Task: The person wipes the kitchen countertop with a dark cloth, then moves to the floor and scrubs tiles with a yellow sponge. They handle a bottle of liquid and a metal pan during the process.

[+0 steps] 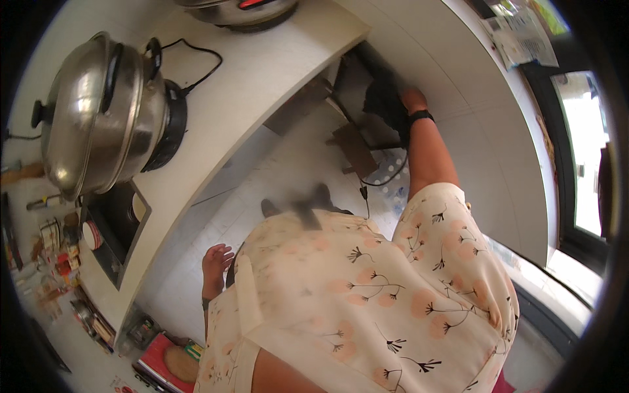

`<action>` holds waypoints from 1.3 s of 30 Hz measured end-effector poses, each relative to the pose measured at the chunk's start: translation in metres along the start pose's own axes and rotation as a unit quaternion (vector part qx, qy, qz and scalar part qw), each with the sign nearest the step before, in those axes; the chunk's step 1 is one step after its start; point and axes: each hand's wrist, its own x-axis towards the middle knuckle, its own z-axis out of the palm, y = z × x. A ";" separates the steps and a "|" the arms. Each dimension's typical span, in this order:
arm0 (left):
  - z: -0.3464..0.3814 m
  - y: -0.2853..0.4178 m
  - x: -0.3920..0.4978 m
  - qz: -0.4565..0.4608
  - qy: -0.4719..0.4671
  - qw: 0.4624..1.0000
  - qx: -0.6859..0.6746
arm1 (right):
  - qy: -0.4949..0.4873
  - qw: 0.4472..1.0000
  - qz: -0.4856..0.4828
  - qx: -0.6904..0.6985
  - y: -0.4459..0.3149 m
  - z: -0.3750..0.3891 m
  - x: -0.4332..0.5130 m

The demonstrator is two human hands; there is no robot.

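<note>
My right hand (414, 99) is stretched out along the white wall at the upper right, its fingers closed on a dark cloth (385, 105) that hangs below the counter's end. A dark band is round that wrist. My left hand (216, 260) hangs beside my body at the lower left, with its fingers apart and nothing in it. Just under the cloth stands a small brown wooden stool or rack (355, 150); its exact kind is unclear. A black cable with a plug (363, 192) hangs near it.
A white counter (216, 118) curves along the left, bearing a lidded steel steamer pot (98, 118) on a black electric base (172, 125). Another pot (241, 12) is at the top. A sink (115, 231) is lower left. A dark-framed window (580, 157) is at the right.
</note>
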 end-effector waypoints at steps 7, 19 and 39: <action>-0.009 -0.020 0.002 0.027 0.004 0.998 -0.064 | -0.122 0.991 -0.052 0.013 0.028 -0.025 -0.029; -0.006 -0.020 0.019 0.026 -0.004 0.998 -0.051 | 0.165 0.982 -0.075 -0.049 0.044 -0.017 -0.047; -0.053 -0.123 0.052 0.115 0.232 0.964 -0.062 | 0.034 0.981 -0.117 0.152 -0.028 0.027 -0.096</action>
